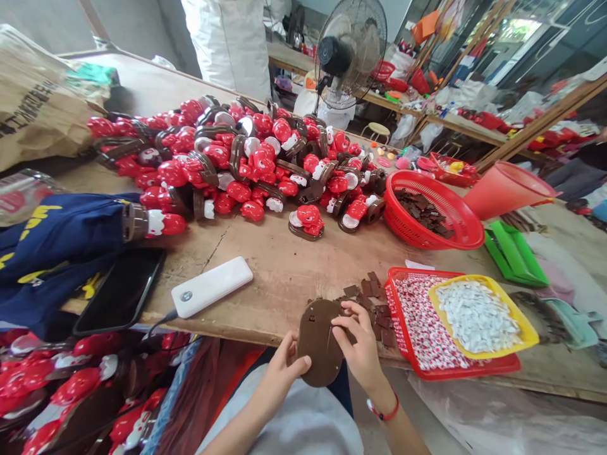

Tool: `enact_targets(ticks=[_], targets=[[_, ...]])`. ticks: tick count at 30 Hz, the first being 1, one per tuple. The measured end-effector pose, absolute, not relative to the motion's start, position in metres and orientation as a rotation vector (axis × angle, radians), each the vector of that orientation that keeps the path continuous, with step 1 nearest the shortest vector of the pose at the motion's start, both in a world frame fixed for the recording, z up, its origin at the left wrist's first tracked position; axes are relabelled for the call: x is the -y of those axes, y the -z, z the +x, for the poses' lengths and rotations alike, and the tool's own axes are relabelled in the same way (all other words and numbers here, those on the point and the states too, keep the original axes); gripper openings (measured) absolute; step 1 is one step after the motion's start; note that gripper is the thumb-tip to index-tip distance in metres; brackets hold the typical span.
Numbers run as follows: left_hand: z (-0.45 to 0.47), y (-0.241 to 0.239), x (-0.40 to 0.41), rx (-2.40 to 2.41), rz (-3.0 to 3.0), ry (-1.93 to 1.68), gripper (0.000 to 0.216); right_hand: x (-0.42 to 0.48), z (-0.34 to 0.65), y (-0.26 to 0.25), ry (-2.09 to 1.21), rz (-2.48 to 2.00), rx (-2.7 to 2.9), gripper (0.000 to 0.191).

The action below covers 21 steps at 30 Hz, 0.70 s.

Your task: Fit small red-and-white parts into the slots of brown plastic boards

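My left hand (283, 370) grips the lower edge of a brown oval plastic base (318, 341), held over the near edge of the wooden table (284, 272). My right hand (361, 344) rests on the base's right side, its fingers pinched against the surface; whether they hold a small part I cannot make out. Several small brown rectangular pieces (374, 303) lie on the table just beyond my right hand. A big heap of red, white and brown toy pieces (237, 164) covers the far half of the table.
A red rectangular tray of red-and-white bits (417, 328) carries a yellow tray of white pieces (478, 316) at right. A red round basket (429, 212) holds brown pieces. A white power bank (212, 286), black phone (121, 291) and navy cloth (57, 240) lie left. A fan (349, 54) stands behind.
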State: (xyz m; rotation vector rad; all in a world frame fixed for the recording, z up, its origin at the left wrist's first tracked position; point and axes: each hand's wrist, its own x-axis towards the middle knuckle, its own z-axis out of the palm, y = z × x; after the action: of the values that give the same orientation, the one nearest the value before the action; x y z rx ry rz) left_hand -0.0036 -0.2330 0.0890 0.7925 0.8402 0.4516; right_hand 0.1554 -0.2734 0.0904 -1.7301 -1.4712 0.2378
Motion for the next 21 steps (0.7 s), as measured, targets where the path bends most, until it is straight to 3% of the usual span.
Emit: enact_targets(ticks=[6, 14, 18, 21], targets=[[-0.005, -0.086, 0.233, -0.773, 0.769, -0.458, 0.031, 0.275, 0.155, -0.077, -0.735, -1.730, 1.010, 0.043], [-0.020, -0.093, 0.247, -0.790, 0.706, -0.526, 0.030, 0.289, 0.152, -0.077, -0.899, -1.694, 0.967, 0.043], [-0.100, -0.086, 0.265, -0.900, 0.723, -0.534, 0.033, 0.307, 0.143, -0.074, -1.189, -1.450, 0.966, 0.035], [-0.185, -0.069, 0.276, -1.303, 0.857, -0.454, 0.041, 0.310, 0.138, -0.071, -1.326, -1.379, 0.939, 0.029]])
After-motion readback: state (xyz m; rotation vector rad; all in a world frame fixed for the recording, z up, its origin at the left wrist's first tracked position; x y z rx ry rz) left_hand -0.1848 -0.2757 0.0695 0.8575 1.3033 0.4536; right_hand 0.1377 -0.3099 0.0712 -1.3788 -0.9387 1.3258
